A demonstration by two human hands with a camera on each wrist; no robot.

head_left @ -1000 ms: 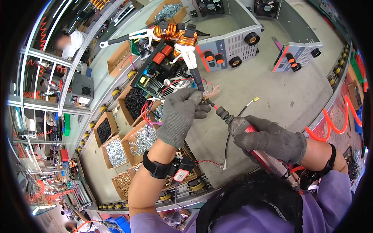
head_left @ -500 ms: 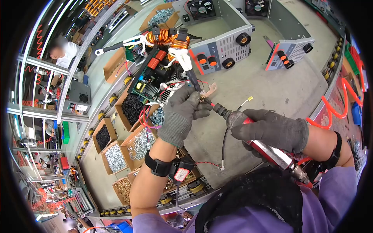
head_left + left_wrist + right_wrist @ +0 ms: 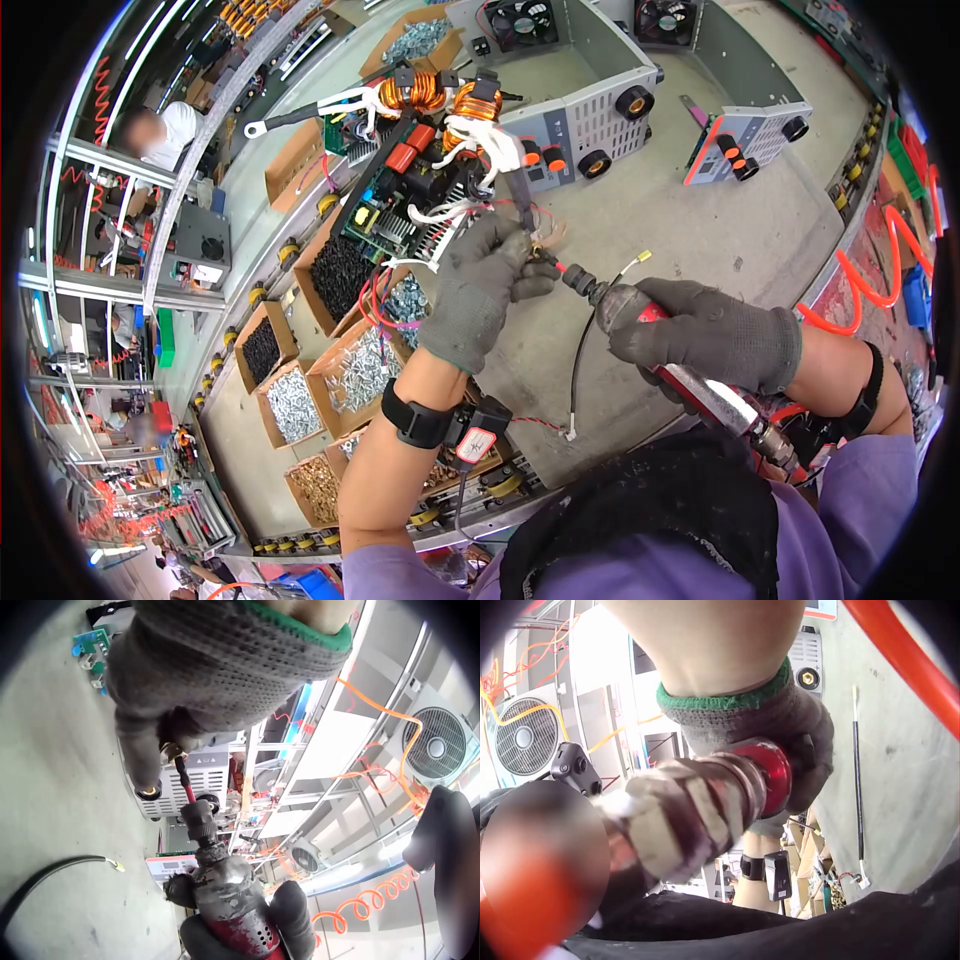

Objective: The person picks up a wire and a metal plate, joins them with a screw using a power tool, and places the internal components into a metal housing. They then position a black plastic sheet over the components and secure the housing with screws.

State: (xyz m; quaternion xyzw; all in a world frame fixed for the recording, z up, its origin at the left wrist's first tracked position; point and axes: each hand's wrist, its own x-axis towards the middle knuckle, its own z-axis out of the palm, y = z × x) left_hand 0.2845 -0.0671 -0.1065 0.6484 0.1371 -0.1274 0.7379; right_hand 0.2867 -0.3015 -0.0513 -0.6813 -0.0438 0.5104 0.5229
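Observation:
In the head view my gloved left hand [image 3: 482, 290] pinches a small brass-coloured fastener [image 3: 540, 252] at the lower end of a thick black cable [image 3: 521, 195]. A flat copper-coloured strip [image 3: 553, 236] shows just beyond the fingertips. My gloved right hand [image 3: 705, 335] grips a red and silver power screwdriver [image 3: 712, 395]. Its bit [image 3: 184, 780] reaches right up to the brass piece in the left wrist view. White-sleeved leads [image 3: 485, 140] run from the cable to copper-wound coils [image 3: 478, 103] on a circuit board assembly [image 3: 385, 195].
Two grey front panels [image 3: 605, 125] [image 3: 760, 135] with casing stand at the back. Cardboard bins [image 3: 355, 375] of screws and small parts line the left. A loose black wire [image 3: 580, 365] lies between the hands. An orange coiled hose [image 3: 850, 290] hangs at right.
Over the last half second, my left hand has shifted slightly right with the cable end, and the white leads have swung right across the nearer panel. My right hand has followed with the screwdriver.

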